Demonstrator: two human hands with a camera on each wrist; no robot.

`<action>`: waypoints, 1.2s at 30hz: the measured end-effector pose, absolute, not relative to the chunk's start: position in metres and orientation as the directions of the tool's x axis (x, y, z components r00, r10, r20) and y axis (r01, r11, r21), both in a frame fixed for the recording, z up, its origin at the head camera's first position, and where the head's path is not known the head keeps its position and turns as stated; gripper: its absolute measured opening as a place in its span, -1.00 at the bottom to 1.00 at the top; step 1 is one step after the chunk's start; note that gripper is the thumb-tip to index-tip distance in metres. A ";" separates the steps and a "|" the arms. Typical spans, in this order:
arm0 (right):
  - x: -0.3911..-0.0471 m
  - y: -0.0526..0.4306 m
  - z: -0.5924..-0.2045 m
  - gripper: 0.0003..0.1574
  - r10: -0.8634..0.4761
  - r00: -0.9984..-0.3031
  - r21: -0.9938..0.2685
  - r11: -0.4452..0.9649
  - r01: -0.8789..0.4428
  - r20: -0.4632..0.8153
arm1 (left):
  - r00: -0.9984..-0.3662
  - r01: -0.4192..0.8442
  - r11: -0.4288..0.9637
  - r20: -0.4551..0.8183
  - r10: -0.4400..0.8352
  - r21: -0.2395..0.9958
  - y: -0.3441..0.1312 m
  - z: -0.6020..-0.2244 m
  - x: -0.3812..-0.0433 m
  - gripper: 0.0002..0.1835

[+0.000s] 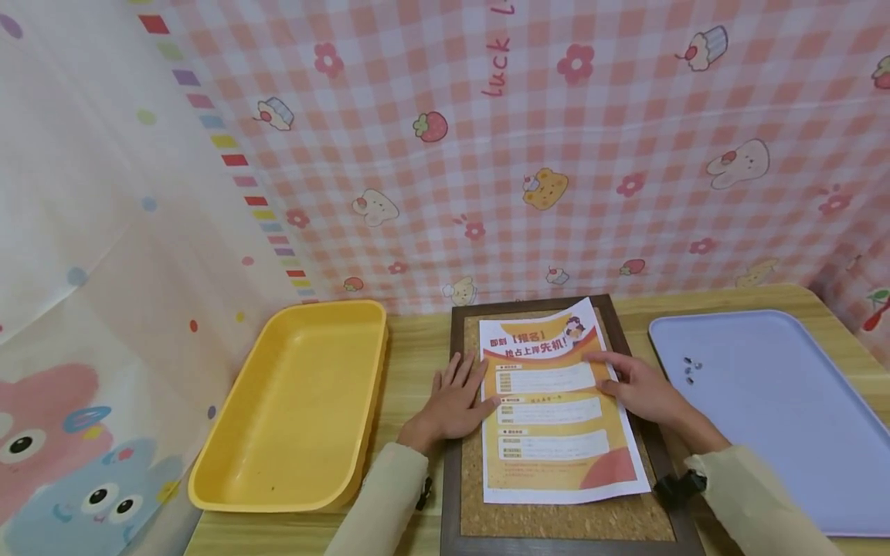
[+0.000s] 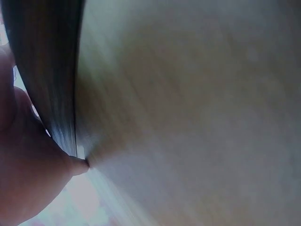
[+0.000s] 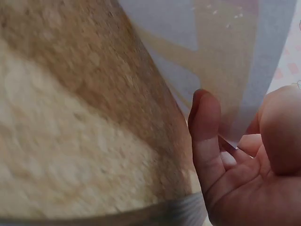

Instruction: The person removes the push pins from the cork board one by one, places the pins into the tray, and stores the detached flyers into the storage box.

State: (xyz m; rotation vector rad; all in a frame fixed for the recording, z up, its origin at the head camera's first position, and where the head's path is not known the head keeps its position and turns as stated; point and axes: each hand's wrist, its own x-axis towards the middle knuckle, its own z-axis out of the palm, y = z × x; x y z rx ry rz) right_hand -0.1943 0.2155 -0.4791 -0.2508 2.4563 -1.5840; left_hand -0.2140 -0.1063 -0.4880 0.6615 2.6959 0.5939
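Note:
A printed flyer (image 1: 549, 463) in orange, white and red lies over a cork board (image 1: 570, 527) with a dark wooden frame (image 1: 453, 494). My left hand (image 1: 450, 403) rests across the frame's left side, fingers fairly straight, fingertips at the flyer's left edge. Opposite it, my right hand (image 1: 647, 391) pinches the flyer's right edge between thumb and fingers. In the right wrist view the held paper (image 3: 225, 61) stands lifted off the cork (image 3: 75, 141), which carries a shadow. The left wrist view shows part of the left hand (image 2: 33, 174) against the dark frame (image 2: 51, 70).
To the left stands a deep yellow tray (image 1: 378, 386). A shallow lavender tray (image 1: 779, 417) lies on the right, with several small shiny pieces (image 1: 689, 371) near its left side. Behind the wooden table (image 1: 410, 340) hangs a pink checked cloth (image 1: 445, 177).

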 end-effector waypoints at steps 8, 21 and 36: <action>-0.190 0.214 -0.478 -0.40 -0.258 -0.960 -0.948 0.318 0.021 -0.108 | -0.850 0.368 0.795 -0.173 0.498 0.482 -0.107 -0.490 -0.213 -0.23; -0.182 0.214 -0.475 -0.32 -0.228 -0.964 -0.987 0.107 0.116 -0.138 | -0.865 0.268 0.718 -0.168 0.473 0.643 -0.111 -0.487 -0.210 -0.19; -0.178 0.206 -0.473 -0.33 -0.235 -0.969 -0.997 0.014 0.076 -0.077 | -0.921 0.077 0.442 -0.106 0.375 0.894 -0.121 -0.475 -0.198 -0.36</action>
